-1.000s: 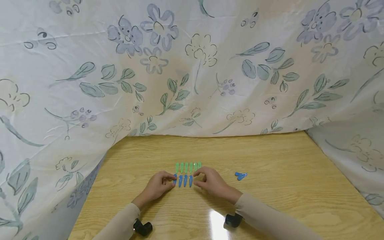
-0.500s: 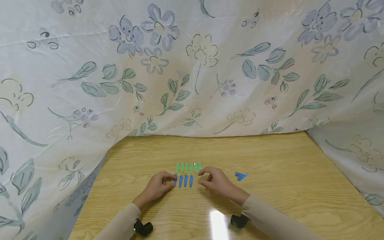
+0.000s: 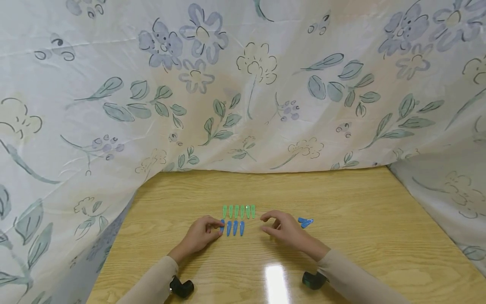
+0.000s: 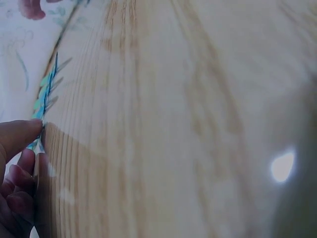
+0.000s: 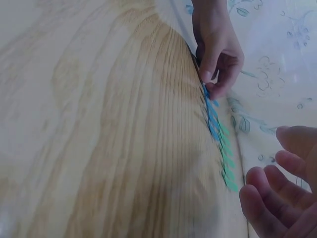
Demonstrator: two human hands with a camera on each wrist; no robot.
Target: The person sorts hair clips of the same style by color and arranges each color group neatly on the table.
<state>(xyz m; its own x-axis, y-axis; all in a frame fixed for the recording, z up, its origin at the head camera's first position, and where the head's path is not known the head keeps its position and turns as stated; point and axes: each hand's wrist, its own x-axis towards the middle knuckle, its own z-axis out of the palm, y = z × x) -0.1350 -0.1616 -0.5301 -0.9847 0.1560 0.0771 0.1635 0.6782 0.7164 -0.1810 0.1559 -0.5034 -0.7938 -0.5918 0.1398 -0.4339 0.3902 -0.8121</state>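
Observation:
Several blue hair clips [image 3: 235, 228] stand side by side in a short row on the wooden table. My left hand [image 3: 203, 232] pinches the leftmost blue hair clip [image 3: 222, 223] between thumb and fingers, partly covering it. Just behind runs a row of green hair clips [image 3: 236, 211]. To the right of both rows, my right hand [image 3: 284, 230] hovers with loosely bent fingers and nothing between them. In the right wrist view, the fingers [image 5: 270, 191] of that hand are apart from the green clips [image 5: 227, 161].
Two more blue hair clips [image 3: 305, 222] lie crossed on the table [image 3: 353, 245], beyond the right hand. A flowered cloth [image 3: 265, 97] hangs along the back and sides. Both forearms bear a black wrist camera [image 3: 181, 288].
My right hand has drawn away from the right end of the blue row, moving right towards the two crossed clips. The left hand keeps its place at the leftmost clip.

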